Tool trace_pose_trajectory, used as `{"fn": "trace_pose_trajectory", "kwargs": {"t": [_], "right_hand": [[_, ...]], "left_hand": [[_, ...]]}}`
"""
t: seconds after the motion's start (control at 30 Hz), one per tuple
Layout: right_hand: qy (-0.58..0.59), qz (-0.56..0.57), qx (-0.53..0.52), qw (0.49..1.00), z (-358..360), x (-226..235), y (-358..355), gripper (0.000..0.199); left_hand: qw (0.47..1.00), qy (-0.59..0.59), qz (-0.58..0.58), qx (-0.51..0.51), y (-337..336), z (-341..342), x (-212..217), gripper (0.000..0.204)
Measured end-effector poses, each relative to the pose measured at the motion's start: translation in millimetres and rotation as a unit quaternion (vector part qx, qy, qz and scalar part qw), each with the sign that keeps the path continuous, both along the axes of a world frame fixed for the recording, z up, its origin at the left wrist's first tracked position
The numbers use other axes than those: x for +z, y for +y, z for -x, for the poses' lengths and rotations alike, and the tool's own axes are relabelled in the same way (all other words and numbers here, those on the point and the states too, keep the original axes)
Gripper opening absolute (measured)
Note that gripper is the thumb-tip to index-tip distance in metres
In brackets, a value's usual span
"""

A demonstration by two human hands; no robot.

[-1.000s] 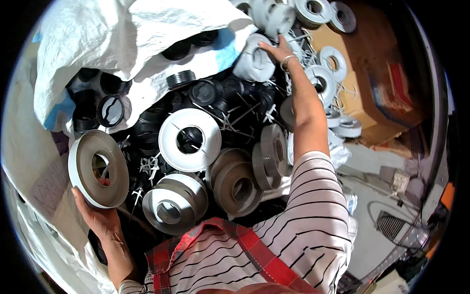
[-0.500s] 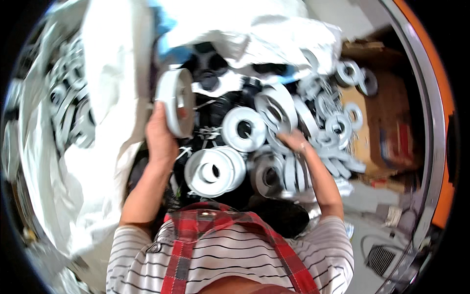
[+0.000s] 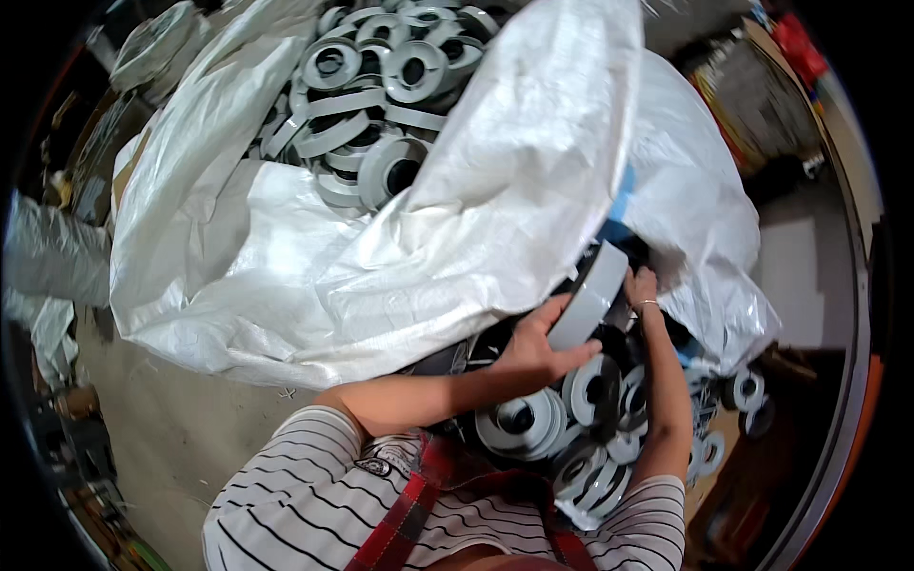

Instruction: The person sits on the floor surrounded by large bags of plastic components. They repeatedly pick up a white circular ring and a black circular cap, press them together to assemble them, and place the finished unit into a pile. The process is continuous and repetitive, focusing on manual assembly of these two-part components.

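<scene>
The left hand (image 3: pixel 538 347) curls around the lower end of a grey tape roll (image 3: pixel 590 295), fingers wrapped over its flat edge and thumb lying along the underside. The right hand (image 3: pixel 643 290) meets the same roll from the far side, near its upper end; a thin bracelet circles that wrist, and whether those fingers close on the roll or only rest against it cannot be told, since the roll hides them. The roll stands tilted on edge, seen almost side-on, so its core is out of sight.

Just below the hands lies a heap of similar rolls (image 3: pixel 571 419), grey rims with dark centres, stacked unevenly and partly covered by both forearms. A large white woven sack (image 3: pixel 457 228) drapes over the upper part of this heap, hiding how far it runs. Behind the sack's fold, well apart, a second pile of grey rolls (image 3: pixel 381 105) fills another white sack. The lower frame shows a striped shirt (image 3: pixel 286 504), cut off by the rim.
</scene>
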State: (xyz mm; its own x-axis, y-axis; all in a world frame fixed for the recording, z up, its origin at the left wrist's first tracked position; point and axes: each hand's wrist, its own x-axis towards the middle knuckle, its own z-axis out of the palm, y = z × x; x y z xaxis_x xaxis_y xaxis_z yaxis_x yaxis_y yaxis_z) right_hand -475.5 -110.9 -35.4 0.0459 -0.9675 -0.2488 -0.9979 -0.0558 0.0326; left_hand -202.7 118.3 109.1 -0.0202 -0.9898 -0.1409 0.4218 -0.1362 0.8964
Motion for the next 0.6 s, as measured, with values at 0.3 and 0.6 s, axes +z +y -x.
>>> {"fn": "trace_pose_trajectory", "kwargs": {"t": [0.3,0.6], "right_hand": [[0.041,-0.008,-0.02,0.999,9,-31,-122,0.05],[0.016,-0.047,-0.021,0.999,-16,26,35,0.042]], "left_hand": [[0.989,-0.114,0.094,0.006,-12,-19,-28,0.059],[0.998,-0.047,0.018,-0.023,-24,-18,-22,0.043]]}}
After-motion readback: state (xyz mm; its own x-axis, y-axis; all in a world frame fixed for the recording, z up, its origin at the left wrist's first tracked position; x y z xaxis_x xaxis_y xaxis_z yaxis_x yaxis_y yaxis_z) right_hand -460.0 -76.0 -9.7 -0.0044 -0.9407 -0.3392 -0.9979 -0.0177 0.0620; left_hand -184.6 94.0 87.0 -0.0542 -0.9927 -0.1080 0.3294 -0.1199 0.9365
